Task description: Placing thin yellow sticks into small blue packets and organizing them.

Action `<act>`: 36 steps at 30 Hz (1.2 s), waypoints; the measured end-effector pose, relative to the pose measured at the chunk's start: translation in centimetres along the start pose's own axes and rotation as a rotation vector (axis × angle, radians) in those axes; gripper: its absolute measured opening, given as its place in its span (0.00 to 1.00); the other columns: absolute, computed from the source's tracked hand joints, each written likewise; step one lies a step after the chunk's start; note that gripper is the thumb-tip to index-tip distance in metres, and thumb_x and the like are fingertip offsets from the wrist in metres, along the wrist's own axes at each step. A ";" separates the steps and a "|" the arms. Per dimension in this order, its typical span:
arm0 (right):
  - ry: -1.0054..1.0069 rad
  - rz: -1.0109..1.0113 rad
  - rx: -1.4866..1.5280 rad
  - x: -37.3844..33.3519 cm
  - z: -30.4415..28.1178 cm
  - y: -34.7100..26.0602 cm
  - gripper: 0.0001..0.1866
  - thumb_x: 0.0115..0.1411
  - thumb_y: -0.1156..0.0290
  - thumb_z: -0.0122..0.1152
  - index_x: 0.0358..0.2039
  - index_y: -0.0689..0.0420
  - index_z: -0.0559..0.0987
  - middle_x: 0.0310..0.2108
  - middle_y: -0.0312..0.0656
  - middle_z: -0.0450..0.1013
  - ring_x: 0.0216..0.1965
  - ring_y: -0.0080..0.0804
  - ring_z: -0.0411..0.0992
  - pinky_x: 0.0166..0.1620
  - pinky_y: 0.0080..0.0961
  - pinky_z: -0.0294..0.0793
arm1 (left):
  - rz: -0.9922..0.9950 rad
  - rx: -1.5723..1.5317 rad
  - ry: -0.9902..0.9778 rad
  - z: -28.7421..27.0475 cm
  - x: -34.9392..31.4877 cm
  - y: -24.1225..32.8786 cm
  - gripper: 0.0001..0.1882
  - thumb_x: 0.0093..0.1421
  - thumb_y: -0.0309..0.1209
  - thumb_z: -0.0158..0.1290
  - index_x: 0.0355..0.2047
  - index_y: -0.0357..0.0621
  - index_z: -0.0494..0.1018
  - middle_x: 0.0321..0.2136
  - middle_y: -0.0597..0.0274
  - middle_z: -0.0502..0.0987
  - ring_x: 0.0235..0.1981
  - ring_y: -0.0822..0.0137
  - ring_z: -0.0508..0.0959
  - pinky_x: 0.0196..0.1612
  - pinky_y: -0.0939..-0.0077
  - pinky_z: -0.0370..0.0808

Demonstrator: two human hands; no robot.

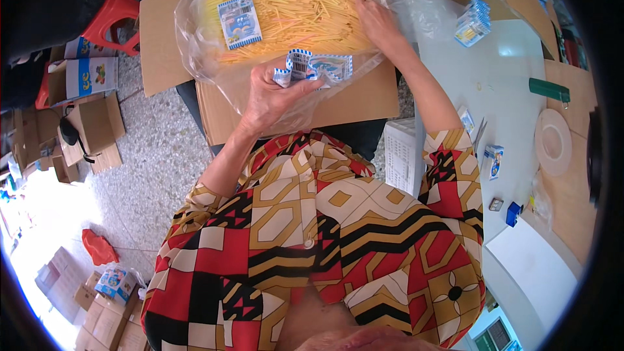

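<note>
A cardboard box stands in front of me, lined with a clear plastic bag. Thin yellow and orange sticks fill it, some of them pinkish. Near the box's front edge, my left hand is closed around several blue-and-white packets, which are bent and fanned out. Another flat packet of the same kind lies on the sticks at the left. My right hand reaches to the right side of the sticks, beside the bag. Its fingers are drawn together, and what they hold, if anything, is hidden.
At the right, a pale table bears a bundle of packets, loose packets, scissors, a green tool and a round beige disc. A red stool and open cartons stand on the left floor.
</note>
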State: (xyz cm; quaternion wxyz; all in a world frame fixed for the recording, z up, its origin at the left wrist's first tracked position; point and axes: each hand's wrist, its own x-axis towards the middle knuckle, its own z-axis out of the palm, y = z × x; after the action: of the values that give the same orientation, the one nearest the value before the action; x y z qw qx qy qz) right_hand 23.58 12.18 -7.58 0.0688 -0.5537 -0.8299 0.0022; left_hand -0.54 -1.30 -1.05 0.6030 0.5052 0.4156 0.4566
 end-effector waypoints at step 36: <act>-0.074 0.118 1.333 -4.9 -17.9 -6.3 0.04 0.54 0.74 0.59 0.30 0.57 0.74 0.22 0.31 0.69 0.21 0.13 0.64 0.21 0.10 0.63 | 0.041 0.095 0.026 0.0 0.9 -0.8 0.08 0.48 0.24 0.62 0.29 0.36 0.77 0.23 0.71 0.76 0.24 0.83 0.70 0.28 0.86 0.70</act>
State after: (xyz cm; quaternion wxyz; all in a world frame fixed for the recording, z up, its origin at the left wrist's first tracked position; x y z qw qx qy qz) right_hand 21.74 3.96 10.14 0.3672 -0.4369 -0.6210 0.5373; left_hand -0.25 -0.51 -1.90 0.5635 0.5356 0.4340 0.4552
